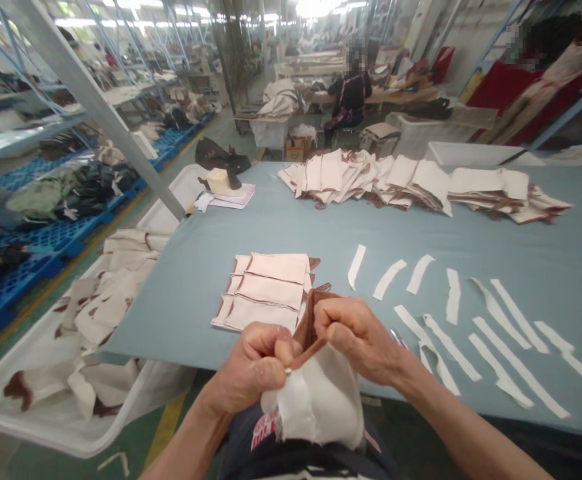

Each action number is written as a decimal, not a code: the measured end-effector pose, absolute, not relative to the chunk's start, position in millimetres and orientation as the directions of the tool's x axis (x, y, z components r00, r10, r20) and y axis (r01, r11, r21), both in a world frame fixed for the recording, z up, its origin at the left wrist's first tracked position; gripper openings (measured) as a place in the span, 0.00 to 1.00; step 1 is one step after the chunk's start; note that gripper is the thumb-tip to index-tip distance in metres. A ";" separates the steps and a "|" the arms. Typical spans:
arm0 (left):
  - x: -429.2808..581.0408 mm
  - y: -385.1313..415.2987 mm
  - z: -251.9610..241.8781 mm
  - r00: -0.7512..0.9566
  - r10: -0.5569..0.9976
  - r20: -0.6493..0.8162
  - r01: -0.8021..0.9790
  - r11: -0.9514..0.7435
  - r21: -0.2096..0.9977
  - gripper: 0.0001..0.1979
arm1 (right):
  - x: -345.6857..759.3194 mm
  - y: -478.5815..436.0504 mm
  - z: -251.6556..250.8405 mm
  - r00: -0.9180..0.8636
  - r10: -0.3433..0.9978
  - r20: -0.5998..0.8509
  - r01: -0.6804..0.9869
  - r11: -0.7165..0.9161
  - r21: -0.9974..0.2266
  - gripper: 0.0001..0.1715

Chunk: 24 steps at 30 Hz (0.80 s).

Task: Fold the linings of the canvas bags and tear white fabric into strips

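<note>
A cream fabric piece with a brown lining (338,393) hangs between my hands at the table's front edge. My left hand (263,357) pinches its brown-edged rim on the left, with a white strip (295,403) hanging just below the thumb. Higher on the right, my right hand (353,333) has its fingers closed over the same rim. The rim stands partly open, showing brown inside. Just beyond my hands lie stacked cream panels with brown edges (271,290). Close to my right wrist is a small metallic tool (399,339), mostly hidden.
Loose white strips (491,353) spread over the right of the blue-green table (211,230). Piles of cream pieces (371,177) line its far edge. A white bin (95,443) of fabric pieces stands left, near a slanted metal post (95,113). Another person (349,93) sits farther back.
</note>
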<state>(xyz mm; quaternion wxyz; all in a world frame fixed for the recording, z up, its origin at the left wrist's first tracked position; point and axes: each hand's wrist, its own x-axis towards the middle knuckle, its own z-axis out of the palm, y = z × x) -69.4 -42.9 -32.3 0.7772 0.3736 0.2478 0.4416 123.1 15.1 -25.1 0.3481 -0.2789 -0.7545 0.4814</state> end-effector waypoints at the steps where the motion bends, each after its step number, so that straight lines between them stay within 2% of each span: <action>1: -71.6 -42.1 -32.4 0.492 0.868 -0.074 -0.467 0.335 0.819 0.32 | 128.0 18.0 -25.4 -0.598 0.755 0.270 0.068 0.384 -0.921 0.41; 5: -84.3 -41.4 -28.1 0.512 0.848 -0.137 -0.254 0.301 0.919 0.31 | 143.8 23.5 -29.5 -0.575 0.764 0.292 0.107 0.425 -0.899 0.43; 9: -103.0 -42.8 -20.5 0.426 0.899 -0.103 -0.004 0.116 0.993 0.29 | 150.7 24.7 -33.1 -0.598 0.719 0.353 0.161 0.540 -0.826 0.44; 11: -112.3 -42.9 -18.4 0.378 0.925 -0.041 0.079 0.011 0.997 0.28 | 151.0 25.6 -33.9 -0.601 0.695 0.394 0.161 0.588 -0.793 0.41; 14: -124.4 -40.1 -19.0 0.383 0.922 0.050 0.124 -0.105 0.987 0.29 | 150.2 26.1 -32.2 -0.610 0.676 0.413 0.153 0.613 -0.775 0.30; 18: -138.2 -29.0 -22.4 0.372 0.927 0.039 0.131 -0.094 0.987 0.28 | 150.8 23.8 -22.7 -0.643 0.636 0.427 0.118 0.633 -0.765 0.18; 21: -141.7 -17.0 -17.8 0.401 0.915 -0.033 0.259 -0.079 0.963 0.25 | 149.1 22.7 -11.4 -0.671 0.596 0.442 0.072 0.645 -0.761 0.18; 24: -133.5 -7.0 -3.6 0.516 0.853 -0.075 0.366 -0.140 0.920 0.23 | 142.5 23.9 1.8 -0.709 0.545 0.448 0.035 0.662 -0.749 0.21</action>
